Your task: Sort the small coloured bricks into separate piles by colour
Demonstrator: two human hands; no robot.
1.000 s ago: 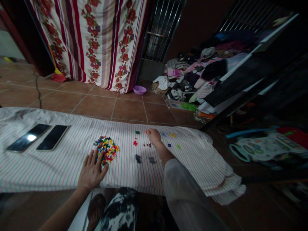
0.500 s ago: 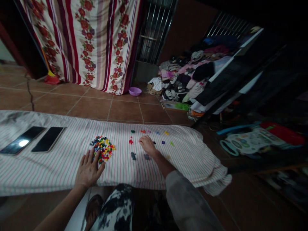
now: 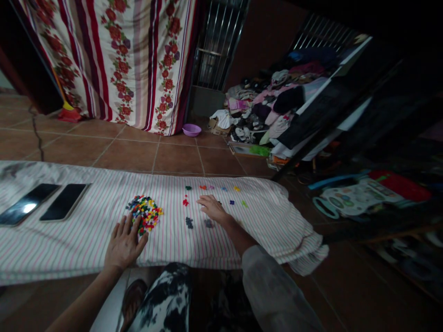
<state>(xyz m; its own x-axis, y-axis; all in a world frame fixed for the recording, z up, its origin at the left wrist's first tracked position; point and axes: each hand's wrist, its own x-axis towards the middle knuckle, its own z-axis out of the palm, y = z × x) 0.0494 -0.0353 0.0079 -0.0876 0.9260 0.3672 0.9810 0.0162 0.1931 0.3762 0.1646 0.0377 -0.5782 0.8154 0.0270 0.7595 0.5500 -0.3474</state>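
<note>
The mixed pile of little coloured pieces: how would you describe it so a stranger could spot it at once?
Find the long striped cloth, then the person's left hand spread over it. That hand overlaps the near edge of the mixed pile. Unlike the small single-colour clusters farther right, it is the largest heap and jumbles many colours together.

The single head camera looks forward and down from above the person's knee, near the striped cloth. It faces the flowered curtain farther off.
</note>
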